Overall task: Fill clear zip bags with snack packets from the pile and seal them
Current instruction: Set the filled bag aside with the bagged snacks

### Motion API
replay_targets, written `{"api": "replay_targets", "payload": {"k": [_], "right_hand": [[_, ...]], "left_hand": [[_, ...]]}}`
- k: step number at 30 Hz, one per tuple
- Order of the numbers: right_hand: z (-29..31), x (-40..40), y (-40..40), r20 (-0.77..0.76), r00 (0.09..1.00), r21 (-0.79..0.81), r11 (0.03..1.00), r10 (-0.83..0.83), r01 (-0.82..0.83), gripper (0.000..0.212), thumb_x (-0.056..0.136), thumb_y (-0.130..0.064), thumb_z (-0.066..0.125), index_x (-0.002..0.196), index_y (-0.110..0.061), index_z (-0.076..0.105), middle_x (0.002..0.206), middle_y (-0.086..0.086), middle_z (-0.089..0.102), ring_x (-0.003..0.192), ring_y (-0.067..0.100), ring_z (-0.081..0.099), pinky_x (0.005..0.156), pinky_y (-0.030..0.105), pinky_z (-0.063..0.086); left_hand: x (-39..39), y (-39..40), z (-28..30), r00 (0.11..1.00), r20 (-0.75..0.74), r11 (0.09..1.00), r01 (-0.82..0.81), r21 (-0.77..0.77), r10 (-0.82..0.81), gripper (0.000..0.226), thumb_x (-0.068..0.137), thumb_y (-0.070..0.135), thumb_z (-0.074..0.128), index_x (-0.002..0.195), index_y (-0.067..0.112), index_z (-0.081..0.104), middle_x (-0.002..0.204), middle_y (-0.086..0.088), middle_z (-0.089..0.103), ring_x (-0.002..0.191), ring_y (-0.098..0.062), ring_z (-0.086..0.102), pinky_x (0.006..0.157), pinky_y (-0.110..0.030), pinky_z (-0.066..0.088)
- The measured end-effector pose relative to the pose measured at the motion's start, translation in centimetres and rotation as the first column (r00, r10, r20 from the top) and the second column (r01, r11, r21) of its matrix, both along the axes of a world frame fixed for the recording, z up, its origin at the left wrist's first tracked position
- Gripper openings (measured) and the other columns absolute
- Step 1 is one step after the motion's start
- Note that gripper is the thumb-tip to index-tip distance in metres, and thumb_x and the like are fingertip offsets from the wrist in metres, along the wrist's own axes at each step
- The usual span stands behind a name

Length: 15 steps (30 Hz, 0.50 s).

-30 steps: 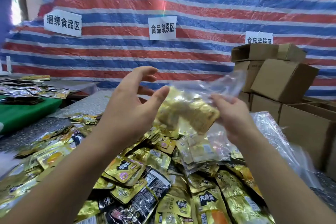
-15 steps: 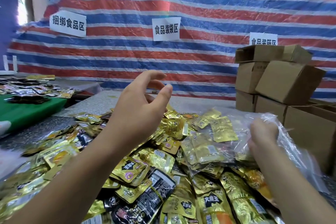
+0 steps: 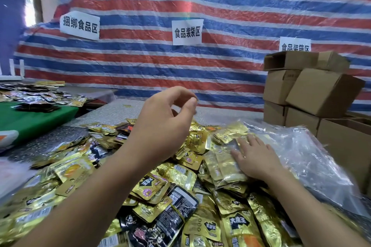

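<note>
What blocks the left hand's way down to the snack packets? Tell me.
Nothing visible does. The left hand hovers empty, fingers loosely curled, above the pile of snack packets. The right hand presses the filled bag off to the side.

Clear zip bag of gold packets flat atop the heaped gold-and-black snack packet pile.

Two hands are over the table: the left hand and the right hand. One filled clear zip bag lies on the pile of snack packets, which holds too many gold and black packets to count. A second scatter of packets sits far left. Three paper signs hang on the striped tarp. The cardboard boxes number at least six. Beside them lies one heap of empty clear bags.
</note>
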State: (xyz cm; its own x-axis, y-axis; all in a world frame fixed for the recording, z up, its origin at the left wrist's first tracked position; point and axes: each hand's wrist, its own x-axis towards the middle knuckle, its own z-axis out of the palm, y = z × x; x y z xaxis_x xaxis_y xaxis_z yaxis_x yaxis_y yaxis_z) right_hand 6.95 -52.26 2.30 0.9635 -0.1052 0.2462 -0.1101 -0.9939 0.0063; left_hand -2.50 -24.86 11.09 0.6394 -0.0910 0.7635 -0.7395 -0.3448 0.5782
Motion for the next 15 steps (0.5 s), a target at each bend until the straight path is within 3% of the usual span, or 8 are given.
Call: {"api": "replay_targets", "payload": {"k": [3,5,10,13,15], "right_hand": [[-0.7,0.5,-1.0,-0.007,1.000,-0.013,1.000,-0.020,0.020,0.065,0.101,-0.061,0.015,0.158,-0.032,0.005,0.167,0.002,-0.002,0.154,0.024,0.001,0.122,0.049,0.006],[-0.6,0.5,-0.9,-0.020,1.000,-0.024,1.000,-0.015,0.015,0.065,0.101,-0.060,0.014,0.158,-0.032,0.004,0.167,0.003,-0.003,0.154,0.025,0.000,0.122,0.049,0.006],[0.3,-1.0,-0.4,0.005,1.000,0.012,1.000,-0.002,0.002,0.067,0.101,-0.061,0.016,0.159,-0.027,0.010,0.167,0.004,0.004,0.154,0.024,0.005,0.122,0.049,0.008],[0.8,-3.4,1.0,0.117,0.992,0.001,0.999,0.036,-0.036,0.066,0.101,-0.060,0.016,0.157,-0.026,0.018,0.166,0.004,0.013,0.152,0.023,0.012,0.122,0.045,0.009],[0.7,-5.6,2.6,0.226,0.968,0.058,0.990,0.110,-0.126,0.058,0.103,-0.053,0.021,0.152,-0.024,0.032,0.161,0.003,0.028,0.148,0.022,0.023,0.120,0.040,0.016]], "left_hand": [[0.1,-0.1,-0.1,0.999,0.003,0.999,0.041,0.002,-0.041,0.022,0.101,0.028,0.050,0.085,0.024,0.065,0.053,-0.002,0.052,0.042,-0.008,0.042,0.040,-0.029,0.034],[0.1,-0.3,-0.3,0.998,-0.006,0.998,0.060,0.006,-0.060,0.029,0.102,0.032,0.046,0.083,0.021,0.065,0.046,0.005,0.039,0.041,-0.008,0.033,0.039,-0.025,0.026],[0.0,-0.7,-0.6,0.997,-0.017,0.997,0.071,0.044,-0.070,0.051,0.099,0.050,0.036,0.069,0.019,0.064,0.040,0.011,0.038,0.037,-0.005,0.033,0.039,-0.021,0.026],[-0.2,-0.8,-0.7,0.999,0.010,0.996,0.046,0.073,-0.047,0.060,0.099,0.051,0.034,0.061,0.014,0.063,0.038,0.012,0.044,0.035,-0.004,0.039,0.039,-0.014,0.028],[-0.2,-1.0,-0.8,1.000,0.017,0.992,0.013,0.122,-0.015,0.061,0.099,0.049,0.034,0.058,0.011,0.059,0.040,0.012,0.047,0.038,-0.004,0.043,0.040,-0.015,0.031]]}}
